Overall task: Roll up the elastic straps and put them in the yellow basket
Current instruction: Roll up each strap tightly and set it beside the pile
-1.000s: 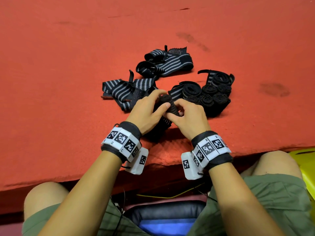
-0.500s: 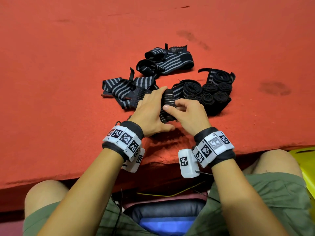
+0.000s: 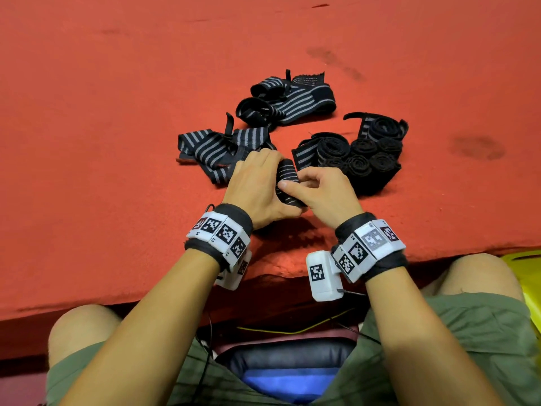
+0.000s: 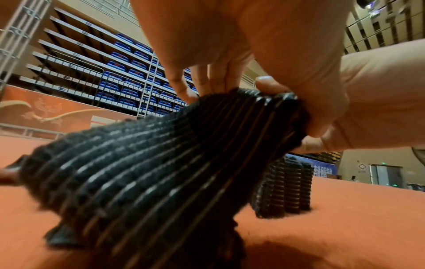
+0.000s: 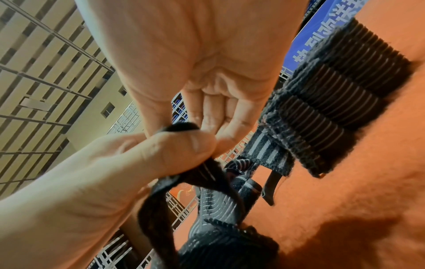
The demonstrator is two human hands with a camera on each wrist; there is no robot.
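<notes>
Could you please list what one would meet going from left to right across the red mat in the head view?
Loose striped strap → left hand → strap being rolled → right hand → cluster of rolled straps → yellow basket at the right edge.

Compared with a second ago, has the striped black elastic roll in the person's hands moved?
Yes. The striped black elastic roll has shifted slightly away from the red mat's near edge, toward the rolled-strap cluster.
</notes>
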